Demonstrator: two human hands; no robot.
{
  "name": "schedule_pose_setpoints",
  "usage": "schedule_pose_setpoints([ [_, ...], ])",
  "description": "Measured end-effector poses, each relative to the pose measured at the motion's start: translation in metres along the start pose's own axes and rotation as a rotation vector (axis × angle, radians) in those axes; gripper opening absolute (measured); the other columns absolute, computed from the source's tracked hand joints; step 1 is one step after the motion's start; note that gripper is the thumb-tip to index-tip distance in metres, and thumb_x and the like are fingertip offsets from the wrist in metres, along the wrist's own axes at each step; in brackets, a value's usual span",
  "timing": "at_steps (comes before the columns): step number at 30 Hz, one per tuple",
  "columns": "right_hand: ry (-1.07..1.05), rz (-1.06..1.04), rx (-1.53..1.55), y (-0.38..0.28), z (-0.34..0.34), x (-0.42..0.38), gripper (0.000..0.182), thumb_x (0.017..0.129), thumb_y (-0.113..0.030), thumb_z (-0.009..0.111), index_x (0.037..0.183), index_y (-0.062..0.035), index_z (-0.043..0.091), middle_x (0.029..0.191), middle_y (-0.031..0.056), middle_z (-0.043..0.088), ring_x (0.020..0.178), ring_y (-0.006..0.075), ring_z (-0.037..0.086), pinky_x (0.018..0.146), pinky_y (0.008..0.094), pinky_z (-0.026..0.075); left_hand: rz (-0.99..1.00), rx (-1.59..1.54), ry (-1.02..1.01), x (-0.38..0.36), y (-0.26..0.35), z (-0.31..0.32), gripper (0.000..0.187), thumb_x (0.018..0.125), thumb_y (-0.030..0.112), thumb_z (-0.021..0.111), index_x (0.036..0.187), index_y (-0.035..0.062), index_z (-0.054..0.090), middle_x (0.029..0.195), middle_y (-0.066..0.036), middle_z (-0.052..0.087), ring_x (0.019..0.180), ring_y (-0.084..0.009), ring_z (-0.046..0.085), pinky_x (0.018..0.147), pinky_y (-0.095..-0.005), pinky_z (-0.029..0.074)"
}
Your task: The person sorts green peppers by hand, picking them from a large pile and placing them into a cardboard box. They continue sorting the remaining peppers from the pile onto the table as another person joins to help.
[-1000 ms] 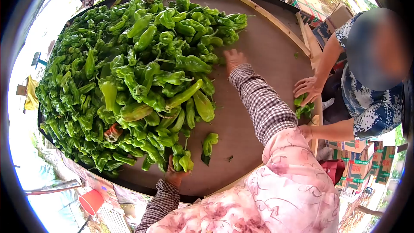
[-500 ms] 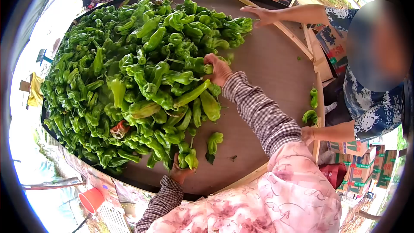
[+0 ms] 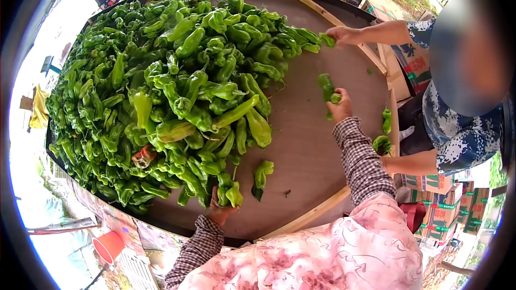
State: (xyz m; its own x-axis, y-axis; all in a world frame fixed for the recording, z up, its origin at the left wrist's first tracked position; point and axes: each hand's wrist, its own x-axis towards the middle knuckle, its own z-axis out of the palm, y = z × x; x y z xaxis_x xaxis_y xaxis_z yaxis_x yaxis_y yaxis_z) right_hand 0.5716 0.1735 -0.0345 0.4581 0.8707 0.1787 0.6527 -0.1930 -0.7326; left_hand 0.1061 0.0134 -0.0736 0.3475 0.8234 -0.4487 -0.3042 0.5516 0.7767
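Two hands at work sorting: my left hand (image 3: 219,212) grips peppers (image 3: 232,193) at the heap's near edge, and my right hand (image 3: 341,108) holds a green pepper (image 3: 326,87) over the bare surface (image 3: 306,150). Next, I judge, it goes toward the far rim, where a co-worker's hand (image 3: 344,35) pulls from the pile (image 3: 161,75).

Bright, even daylight fills the scene, with soft shadows only under the heap of peppers (image 3: 177,86) and no hard glare on the brown table (image 3: 312,145). The fisheye lens bends the table rim into a curve and leaves black corners, while the ground at the left edge is washed out nearly white. The centre is sharp and the outer edges smear slightly
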Motion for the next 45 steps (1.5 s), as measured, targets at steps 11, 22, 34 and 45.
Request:
schedule_pose_setpoints([
  [11,-0.129,-0.249,-0.407,-0.093,0.113,0.019,0.06,0.078,-0.032,0.065,0.131,-0.0164,0.04,0.139,0.0054,0.033,0.126,0.0251,0.032,0.101,0.0443,0.03,0.011,0.04,0.001,-0.003,0.011,0.012,0.079,0.058,-0.008,0.073,0.127,0.0089,0.037,0.115,-0.007,0.053,0.102,-0.0218,0.054,0.088,-0.0346,0.046],
  [22,-0.456,0.153,-0.088,-0.104,0.104,0.009,0.056,0.075,-0.014,0.068,0.124,-0.0045,0.042,0.117,0.019,0.045,0.109,0.0313,0.047,0.096,0.039,0.04,0.024,0.056,0.068,-0.003,0.015,0.019,0.08,0.054,-0.006,0.075,0.124,0.009,0.038,0.11,-0.005,0.054,0.096,-0.0203,0.054,0.084,-0.0339,0.048],
  [34,-0.385,-0.373,-0.509,-0.046,0.031,-0.012,0.062,0.071,-0.002,0.062,0.129,-0.0107,0.039,0.132,0.0169,0.038,0.117,0.0323,0.044,0.097,0.0359,0.04,0.015,-0.019,0.023,-0.004,0.018,0.02,0.079,0.054,-0.009,0.075,0.123,0.0147,0.043,0.111,-0.004,0.054,0.097,-0.0199,0.055,0.08,-0.0347,0.05],
  [45,-0.548,0.007,-0.477,-0.032,0.011,-0.038,0.052,0.076,0.003,0.057,0.124,-0.013,0.042,0.14,0.0146,0.029,0.125,0.0324,0.035,0.105,0.0373,0.034,0.002,-0.018,0.031,-0.003,0.013,0.014,0.083,0.055,-0.009,0.075,0.126,0.0146,0.04,0.115,-0.004,0.053,0.101,-0.02,0.054,0.083,-0.0352,0.049],
])
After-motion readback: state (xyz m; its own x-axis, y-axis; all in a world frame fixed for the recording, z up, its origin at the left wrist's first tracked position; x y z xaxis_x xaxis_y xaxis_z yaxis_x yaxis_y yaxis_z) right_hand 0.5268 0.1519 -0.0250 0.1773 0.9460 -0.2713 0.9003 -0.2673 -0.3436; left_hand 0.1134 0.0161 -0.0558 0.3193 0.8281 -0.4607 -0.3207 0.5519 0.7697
